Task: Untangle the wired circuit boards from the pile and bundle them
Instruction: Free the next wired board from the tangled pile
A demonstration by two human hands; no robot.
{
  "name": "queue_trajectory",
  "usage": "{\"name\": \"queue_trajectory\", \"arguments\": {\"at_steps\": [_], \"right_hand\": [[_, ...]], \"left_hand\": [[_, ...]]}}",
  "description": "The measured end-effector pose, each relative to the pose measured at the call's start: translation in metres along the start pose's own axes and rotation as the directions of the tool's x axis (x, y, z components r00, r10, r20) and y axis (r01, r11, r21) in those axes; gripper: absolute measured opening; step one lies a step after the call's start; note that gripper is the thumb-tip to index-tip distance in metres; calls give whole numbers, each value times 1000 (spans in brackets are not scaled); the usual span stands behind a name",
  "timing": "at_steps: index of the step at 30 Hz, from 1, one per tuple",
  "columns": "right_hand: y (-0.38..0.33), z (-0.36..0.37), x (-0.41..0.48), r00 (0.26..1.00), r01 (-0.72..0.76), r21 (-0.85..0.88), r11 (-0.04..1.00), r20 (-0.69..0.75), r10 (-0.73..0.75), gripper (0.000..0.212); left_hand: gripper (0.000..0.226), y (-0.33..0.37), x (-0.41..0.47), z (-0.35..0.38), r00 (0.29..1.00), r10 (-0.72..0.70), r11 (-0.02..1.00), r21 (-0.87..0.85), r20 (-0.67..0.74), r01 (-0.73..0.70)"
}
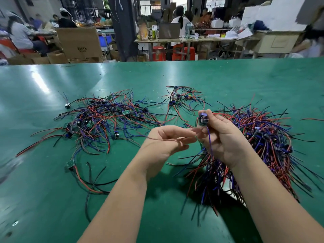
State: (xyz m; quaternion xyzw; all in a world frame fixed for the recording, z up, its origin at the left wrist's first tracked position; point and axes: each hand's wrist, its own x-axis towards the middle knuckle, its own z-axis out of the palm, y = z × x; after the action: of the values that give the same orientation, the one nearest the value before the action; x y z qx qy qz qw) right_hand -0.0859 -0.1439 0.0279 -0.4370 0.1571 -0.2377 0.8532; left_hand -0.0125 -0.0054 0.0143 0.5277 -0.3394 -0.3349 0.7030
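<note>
My right hand [221, 137] holds a small circuit board [203, 118] upright between thumb and fingers above the green table [175, 74]. Blue and red wires hang from the board down past my palm. My left hand [166, 140] pinches a thin wire [163, 139] that runs across to the board. A tangled pile of wired boards [105, 118] lies to the left. A denser heap of wired boards [259, 142] lies under and right of my right hand. A smaller cluster [182, 99] sits behind my hands.
One loose board with red and black wires [71, 164] lies near the front left, and a small round part [68, 105] sits at the far left. Beyond the table's far edge stand cardboard boxes [78, 42], work benches and seated people.
</note>
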Motion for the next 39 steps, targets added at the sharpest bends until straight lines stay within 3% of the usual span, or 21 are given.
{"name": "queue_trajectory", "arguments": {"at_steps": [3,5,6,10,13,17,20,23,27,30,34,37,39], "right_hand": [[1,-2,0,996,-13,-2,1000,90,13,17],[1,-2,-3,989,-43,38,998,144,38,18],[1,-2,-4,983,-62,68,996,176,49,19],[-2,-2,-5,934,-161,250,955,350,66,17],[-2,-5,-4,926,-136,170,976,372,64,32],[9,-3,-3,964,-10,-237,972,255,72,14],[13,-5,1,981,39,-383,923,191,37,18],[12,-9,4,993,29,-502,864,116,34,28],[5,-10,5,996,-26,-364,931,67,54,20],[-15,-24,10,991,-80,-140,987,-121,64,19],[-22,-32,12,977,-50,146,988,-198,79,24],[-19,-25,13,965,66,225,972,-263,-4,28],[-21,-22,11,948,117,155,981,-311,-64,22]], "left_hand": [[41,2,5,-6,969,-172,964,-234,-177,128],[22,2,8,-11,937,-259,896,-420,-234,143],[26,2,8,-15,928,-290,855,-499,-234,142],[39,4,6,-31,907,-255,721,-691,-335,-53],[39,6,4,-36,928,-167,812,-580,-332,-61],[53,2,4,-19,981,-150,954,-277,-126,111],[37,-6,5,-6,974,-169,982,-106,-151,154],[32,-12,6,3,964,-206,975,-120,-169,187],[20,-8,6,5,958,-261,950,-206,-114,235],[7,-5,3,4,956,-293,945,-157,-14,287],[13,-9,0,11,940,-335,937,-88,58,339],[17,-7,1,10,946,-322,940,-114,25,323],[19,-6,5,6,953,-283,939,-234,-108,252]]}}
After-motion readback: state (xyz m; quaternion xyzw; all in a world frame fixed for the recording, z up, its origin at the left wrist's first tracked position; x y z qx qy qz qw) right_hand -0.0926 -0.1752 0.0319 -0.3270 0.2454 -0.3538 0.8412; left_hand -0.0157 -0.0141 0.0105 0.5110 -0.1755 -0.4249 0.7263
